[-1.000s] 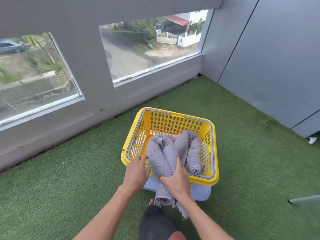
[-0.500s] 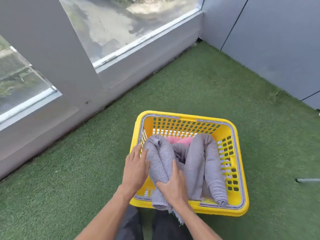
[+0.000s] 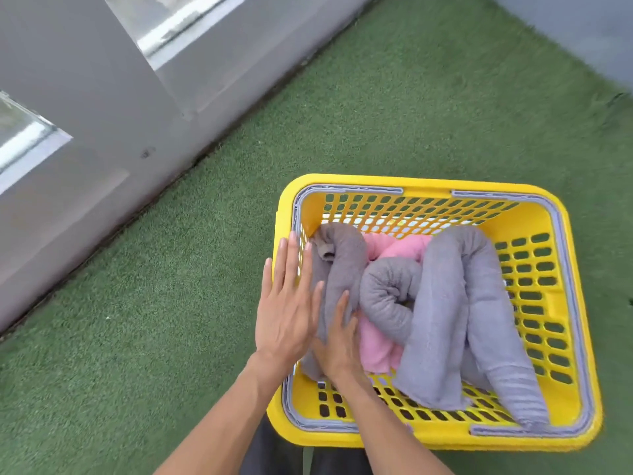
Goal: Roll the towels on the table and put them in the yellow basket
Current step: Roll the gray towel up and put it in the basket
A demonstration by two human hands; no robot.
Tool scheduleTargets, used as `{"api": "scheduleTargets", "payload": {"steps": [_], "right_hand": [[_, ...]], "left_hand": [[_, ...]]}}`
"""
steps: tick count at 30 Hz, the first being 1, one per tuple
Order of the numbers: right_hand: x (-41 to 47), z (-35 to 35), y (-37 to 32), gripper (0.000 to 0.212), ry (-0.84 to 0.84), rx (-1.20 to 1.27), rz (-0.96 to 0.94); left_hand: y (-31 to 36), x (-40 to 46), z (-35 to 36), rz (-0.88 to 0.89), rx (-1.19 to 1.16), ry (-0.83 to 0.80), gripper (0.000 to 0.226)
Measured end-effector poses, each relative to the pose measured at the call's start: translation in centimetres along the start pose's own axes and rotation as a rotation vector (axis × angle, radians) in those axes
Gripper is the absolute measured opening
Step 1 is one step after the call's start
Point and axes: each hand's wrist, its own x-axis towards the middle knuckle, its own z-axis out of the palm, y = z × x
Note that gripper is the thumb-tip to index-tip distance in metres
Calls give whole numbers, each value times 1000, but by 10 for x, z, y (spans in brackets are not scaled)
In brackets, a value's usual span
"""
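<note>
- Left hand (image 3: 286, 310): bare, no glove, no ring or watch in view; short trimmed nails visible on the fingers.
- Right hand (image 3: 337, 344): bare too, no jewellery or wrist strap; the outlines are slightly motion-blurred.
- Both forearms are uncovered all the way to the bottom frame edge, no sleeve or cuff anywhere in view.
- Legs at the bottom centre, between the forearms: dark grey or black trousers (image 3: 274, 454), plain fabric, no visible pattern or logo; a narrow gap separates the two legs.
- Rest of the body is out of frame.
</note>
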Motion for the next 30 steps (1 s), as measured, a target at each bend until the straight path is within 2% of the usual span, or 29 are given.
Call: {"api": "scheduleTargets", "payload": {"steps": [2, 5, 7, 10, 14, 16, 17, 19, 20, 22, 23, 25, 27, 30], "right_hand": [[16, 8, 7, 104, -25, -80, 46], [28, 9, 18, 96, -55, -158, 5], [21, 1, 21, 89, -77, -70, -18], [-8, -32, 22, 78, -74, 193, -79], [-42, -98, 42, 44, 215, 416, -160], [-49, -131, 64, 30, 412, 422, -147], [-48, -147, 78, 28, 507, 379, -128], [-42, -175, 109, 34, 648, 156, -66], [-38, -186, 127, 42, 656, 31, -5], [-30, -201, 156, 58, 511, -97, 164], [-26, -203, 168, 64, 411, -91, 227], [-20, -202, 182, 68, 276, 35, 231], [-19, -200, 180, 63, 288, 173, 171], [-28, -191, 155, 63, 408, 327, 67]], "left_hand": [[0, 0, 2, 3, 20, 10, 59], [2, 0, 4, -8, 39, 34, 60], [4, 0, 3, -3, 63, 42, 61], [7, -2, 1, 2, 131, 43, 61], [50, -13, 11, 62, 35, 63, 54], [92, -24, 28, 82, -156, -20, 49], [115, -28, 36, 36, -285, -87, 50], [155, -34, 52, -104, -475, -215, 59], [172, -35, 59, -156, -526, -257, 63], [195, -35, 70, -221, -550, -289, 68], [201, -34, 73, -248, -539, -295, 69], [207, -30, 76, -293, -508, -298, 67], [208, -25, 72, -304, -522, -271, 56], [200, -21, 56, -326, -598, -181, 47]]}}
